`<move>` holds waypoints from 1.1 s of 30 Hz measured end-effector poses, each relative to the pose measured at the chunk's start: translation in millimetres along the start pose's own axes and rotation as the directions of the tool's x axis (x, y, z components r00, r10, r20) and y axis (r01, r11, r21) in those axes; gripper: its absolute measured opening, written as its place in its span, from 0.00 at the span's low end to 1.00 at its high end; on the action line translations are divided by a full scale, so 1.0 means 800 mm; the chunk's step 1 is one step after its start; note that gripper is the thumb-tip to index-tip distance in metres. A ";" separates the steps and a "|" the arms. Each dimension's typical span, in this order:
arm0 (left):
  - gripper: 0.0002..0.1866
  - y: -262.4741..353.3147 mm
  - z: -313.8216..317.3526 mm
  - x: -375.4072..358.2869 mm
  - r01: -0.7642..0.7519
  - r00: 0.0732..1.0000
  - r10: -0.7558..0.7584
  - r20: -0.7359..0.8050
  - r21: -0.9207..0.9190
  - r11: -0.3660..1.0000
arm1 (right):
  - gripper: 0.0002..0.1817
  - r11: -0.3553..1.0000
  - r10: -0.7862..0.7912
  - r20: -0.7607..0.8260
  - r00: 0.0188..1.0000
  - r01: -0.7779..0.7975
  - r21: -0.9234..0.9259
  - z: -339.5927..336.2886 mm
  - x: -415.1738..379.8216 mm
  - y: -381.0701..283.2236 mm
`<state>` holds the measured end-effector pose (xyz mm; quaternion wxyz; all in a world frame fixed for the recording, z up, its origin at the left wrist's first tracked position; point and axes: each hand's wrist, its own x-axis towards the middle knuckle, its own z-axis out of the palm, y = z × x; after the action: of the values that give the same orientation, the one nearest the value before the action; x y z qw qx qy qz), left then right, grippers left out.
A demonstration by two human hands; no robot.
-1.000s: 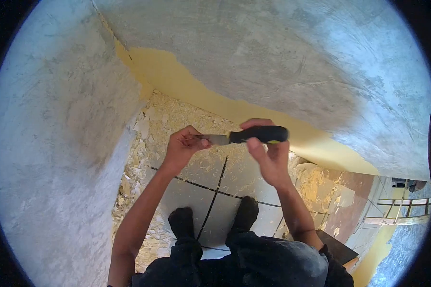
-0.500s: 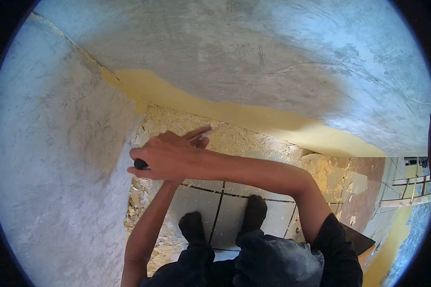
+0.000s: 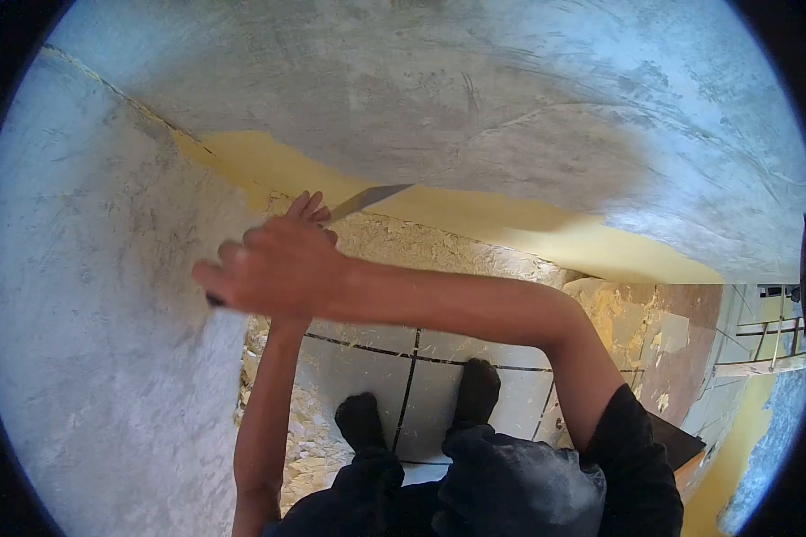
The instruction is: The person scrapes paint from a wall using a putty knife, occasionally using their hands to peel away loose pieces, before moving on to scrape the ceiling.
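Note:
My right hand (image 3: 282, 264) is closed around the black handle (image 3: 215, 300) of a long knife (image 3: 373, 198), slightly blurred. Its flat metal blade points up and right, the tip lying over the edge between yellow paint and bare grey on the wall. My left hand (image 3: 310, 208) is mostly hidden behind the right one. Its visible fingers lie on either side of the blade, near its middle. A yellow painted strip (image 3: 501, 217) runs along the foot of the grey scraped wall (image 3: 439, 107).
Another grey wall (image 3: 125, 268) meets it in a corner at left. Yellow paint flakes (image 3: 318, 447) litter the tiled floor (image 3: 448, 349) around my dark-covered feet (image 3: 477, 394). A dark flat board edge (image 3: 672, 438) is beside my right arm. A ladder-like frame (image 3: 770, 358) stands far right.
Both hands and the knife have moved up and left, away from the floor edge. The blade tip has risen onto the yellow strip's upper edge.

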<state>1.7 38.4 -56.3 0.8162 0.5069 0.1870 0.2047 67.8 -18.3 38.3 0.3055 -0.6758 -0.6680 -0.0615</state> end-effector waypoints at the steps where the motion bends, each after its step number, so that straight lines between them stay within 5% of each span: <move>1: 0.27 -0.004 -0.005 0.004 -0.088 0.996 0.094 0.010 0.453 0.887 | 0.10 0.992 -0.112 -0.049 0.993 0.109 -0.065 -0.007 -0.005 -0.007; 2: 0.26 -0.007 -0.010 0.003 -0.148 0.984 0.168 0.061 0.806 0.573 | 0.10 0.992 -0.111 -0.046 0.993 0.108 -0.060 -0.003 -0.008 0.002; 3: 0.26 -0.008 -0.014 -0.005 -0.147 0.984 0.170 0.058 0.806 0.573 | 0.09 0.997 -0.071 -0.084 0.994 0.073 0.016 0.004 -0.009 0.021; 5: 0.26 0.004 -0.007 -0.024 0.207 0.913 -0.004 -0.409 0.454 0.867 | 0.08 0.995 -0.033 -0.121 0.992 0.044 0.085 0.005 -0.009 0.032; 11: 0.24 -0.021 -0.036 -0.020 -0.038 0.922 0.224 -0.315 0.502 0.864 | 0.07 0.992 -0.127 -0.213 0.969 0.126 -0.020 -0.008 -0.023 0.023; 13: 0.24 -0.011 -0.025 -0.018 -0.083 0.935 0.225 -0.273 0.449 0.890 | 0.06 0.992 0.025 -0.225 0.974 0.003 0.127 -0.004 -0.015 0.050; 15: 0.23 0.008 -0.008 -0.017 -0.126 0.946 0.231 -0.228 0.399 0.908 | 0.07 0.992 -0.042 -0.180 0.983 0.062 0.106 -0.018 -0.031 0.023; 17: 0.23 0.026 0.012 -0.026 0.002 0.998 -0.004 -0.057 -0.040 0.999 | 0.09 0.987 -0.107 -0.131 0.986 0.121 0.106 -0.020 -0.030 0.017; 18: 0.23 0.017 0.000 -0.027 0.007 0.998 -0.009 -0.061 -0.040 0.999 | 0.09 0.992 -0.086 -0.108 0.990 0.095 0.079 -0.013 -0.023 0.030; 20: 0.22 -0.006 -0.031 -0.022 0.282 0.958 -0.184 -0.222 0.581 0.763 | 0.10 0.997 -0.060 -0.086 0.994 0.064 0.044 -0.002 -0.026 0.041; 21: 0.22 -0.005 -0.015 -0.017 0.275 0.960 -0.180 -0.216 0.583 0.764 | 0.07 0.998 -0.040 -0.152 0.988 0.047 0.040 0.003 -0.028 0.045; 23: 0.23 -0.001 0.025 -0.009 -0.277 0.958 0.220 0.184 0.787 0.551 | 0.07 0.994 -0.096 -0.206 0.974 0.082 -0.079 -0.003 -0.034 0.029; 26: 0.22 -0.007 0.021 -0.009 -0.242 0.966 0.216 0.143 0.791 0.561 | 0.06 0.971 -0.240 -0.341 0.909 0.219 -0.100 -0.007 -0.032 0.018; 30: 0.22 -0.009 0.015 -0.025 -0.231 0.970 0.206 0.133 0.778 0.585 | 0.07 0.994 -0.097 -0.298 0.950 0.108 0.020 0.000 -0.026 0.030; 33: 0.22 -0.008 0.007 -0.024 -0.214 0.973 0.199 0.117 0.777 0.593 | 0.09 0.971 -0.238 -0.334 0.912 0.222 -0.086 -0.030 -0.028 0.010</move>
<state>-11.2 21.6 -58.0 0.4851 0.8318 0.1904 0.1912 80.7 -48.6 44.1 0.3919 -0.5784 -0.6779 -0.2289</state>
